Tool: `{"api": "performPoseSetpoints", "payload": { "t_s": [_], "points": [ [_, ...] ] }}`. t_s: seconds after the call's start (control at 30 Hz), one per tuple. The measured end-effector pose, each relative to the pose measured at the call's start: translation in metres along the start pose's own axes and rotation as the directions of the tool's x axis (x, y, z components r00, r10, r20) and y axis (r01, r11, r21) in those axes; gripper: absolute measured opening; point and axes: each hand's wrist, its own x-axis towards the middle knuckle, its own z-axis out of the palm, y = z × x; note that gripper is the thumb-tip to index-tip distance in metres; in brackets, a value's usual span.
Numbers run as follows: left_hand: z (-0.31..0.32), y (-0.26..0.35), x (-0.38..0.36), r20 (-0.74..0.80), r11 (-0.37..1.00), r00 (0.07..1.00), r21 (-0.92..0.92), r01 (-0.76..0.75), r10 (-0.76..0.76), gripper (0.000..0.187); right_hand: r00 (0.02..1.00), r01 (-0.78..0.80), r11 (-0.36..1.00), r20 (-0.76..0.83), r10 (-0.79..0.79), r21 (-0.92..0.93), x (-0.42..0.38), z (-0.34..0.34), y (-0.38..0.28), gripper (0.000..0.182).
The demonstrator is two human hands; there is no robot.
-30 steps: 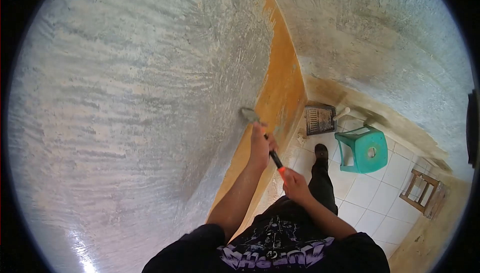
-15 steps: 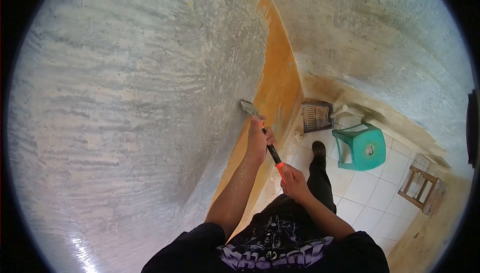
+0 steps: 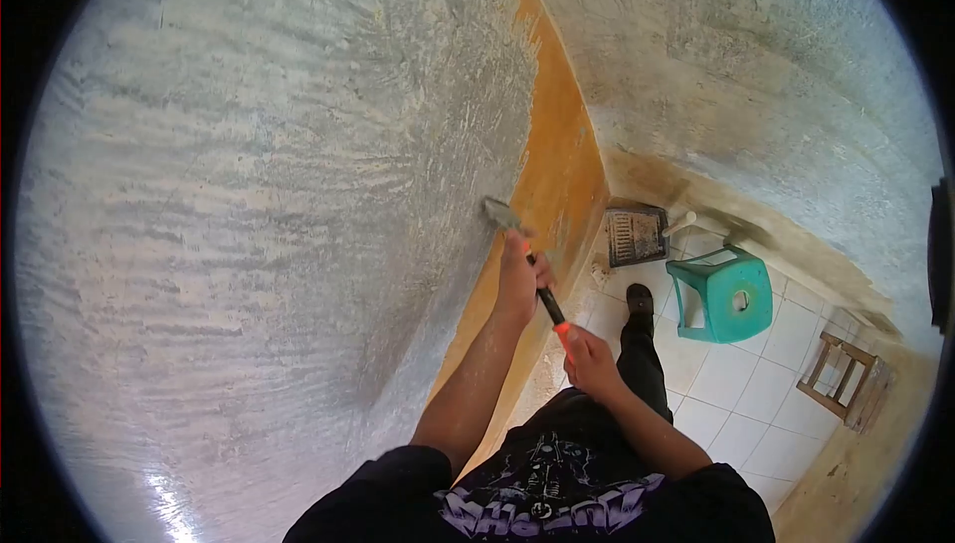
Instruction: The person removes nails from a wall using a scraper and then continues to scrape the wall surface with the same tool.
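Note:
Both my hands grip one long-handled scraper [image 3: 549,306] with a black and orange handle. My left hand [image 3: 517,274] is closed around the handle close to the metal blade. Further down, my right hand [image 3: 592,362] is wrapped around the orange end. The blade's edge is at the grey, streaked wall [image 3: 298,205], just left of an orange painted strip [image 3: 559,145]. Part of the handle is hidden under my fingers.
A green plastic stool [image 3: 738,296] stands on the white tiled floor [image 3: 716,384] to the right. Beyond my foot lies a dark, dirty paint tray [image 3: 637,235]. A small wooden stool [image 3: 834,374] is by the right-hand wall, and another wall [image 3: 736,56] meets mine at a corner.
The scraper blade and my left hand have shifted slightly, and the blade's angle has turned a little. Both hands keep their hold. The whole view has moved marginally.

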Motion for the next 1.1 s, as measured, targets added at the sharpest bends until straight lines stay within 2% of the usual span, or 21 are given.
{"api": "performPoseSetpoints", "payload": {
  "t_s": [0.1,0.2,0.3,0.37,0.5,0.6,0.7,0.83,0.9,1.1],
  "points": [
    [0.001,0.002,0.004,0.006,1.0,1.0,0.018,-0.004,0.004,0.046,1.0,-0.028,1.0,-0.007,0.028,0.014,0.002,0.002,-0.008,0.038],
    [0.036,0.028,0.038,0.024,0.993,1.0,0.115,-0.016,0.013,0.046,0.997,0.05,0.999,-0.054,-0.049,0.01,0.032,-0.005,-0.035,0.037],
    [0.062,0.039,0.076,0.1,0.997,0.994,0.059,-0.057,0.051,0.05,0.997,0.041,0.999,-0.068,-0.042,-0.009,0.057,-0.021,-0.067,0.048],
    [0.068,0.033,0.076,0.065,0.994,0.994,0.061,-0.088,0.084,0.052,0.998,0.051,0.999,-0.047,-0.051,-0.009,0.053,-0.028,-0.072,0.046],
    [0.037,0.011,0.048,0.005,0.999,0.999,0.003,-0.05,0.05,0.054,0.997,0.013,0.994,-0.073,-0.02,-0.105,0.037,-0.027,-0.034,0.042],
    [0.021,0.012,0.023,0.017,0.999,0.999,-0.004,0.036,-0.036,0.053,0.999,-0.042,0.999,0.013,0.041,0.008,0.015,-0.014,-0.027,0.046],
    [0.04,0.026,0.05,0.019,0.996,1.0,0.085,-0.005,0.003,0.05,0.999,0.026,1.0,-0.035,-0.025,0.018,0.037,-0.014,-0.043,0.047],
    [0.077,0.04,0.091,0.057,0.994,0.995,0.072,-0.083,0.079,0.046,0.992,0.089,0.995,-0.099,-0.084,0.051,0.066,-0.02,-0.087,0.047],
    [0.085,0.041,0.092,0.02,0.988,0.993,0.096,-0.118,0.117,0.044,0.996,0.052,0.998,-0.072,-0.049,0.04,0.061,-0.026,-0.086,0.046],
    [0.04,0.017,0.048,-0.018,1.0,1.0,0.03,-0.008,0.008,0.047,1.0,-0.016,0.999,0.018,0.015,0.03,0.037,-0.02,-0.047,0.043]
  ]
}}
